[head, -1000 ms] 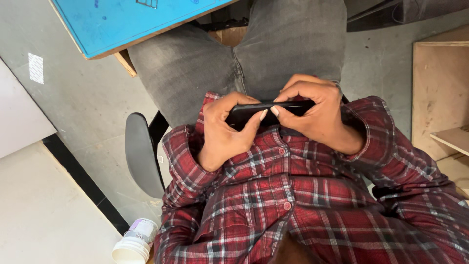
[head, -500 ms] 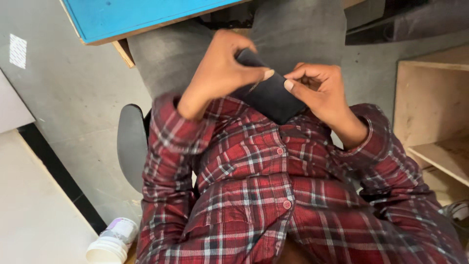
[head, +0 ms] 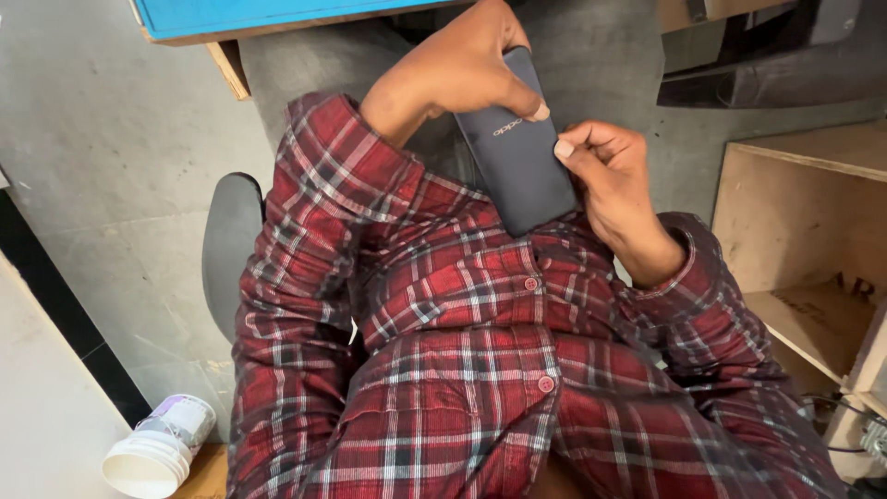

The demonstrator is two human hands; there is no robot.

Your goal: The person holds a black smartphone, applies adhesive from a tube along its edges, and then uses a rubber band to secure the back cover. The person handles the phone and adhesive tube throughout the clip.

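Dark phone (head: 517, 157) held back-up over the lap, long axis running away from the chest, far end tilted slightly left, left hand (head: 453, 69) fingers wrapped around its far end, right hand (head: 605, 171) fingers curled, pinching its right edge

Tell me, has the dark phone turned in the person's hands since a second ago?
Yes. The dark phone lay crosswise over the lap; now it stands lengthwise, its top toward the blue table edge, between the left hand and right hand.
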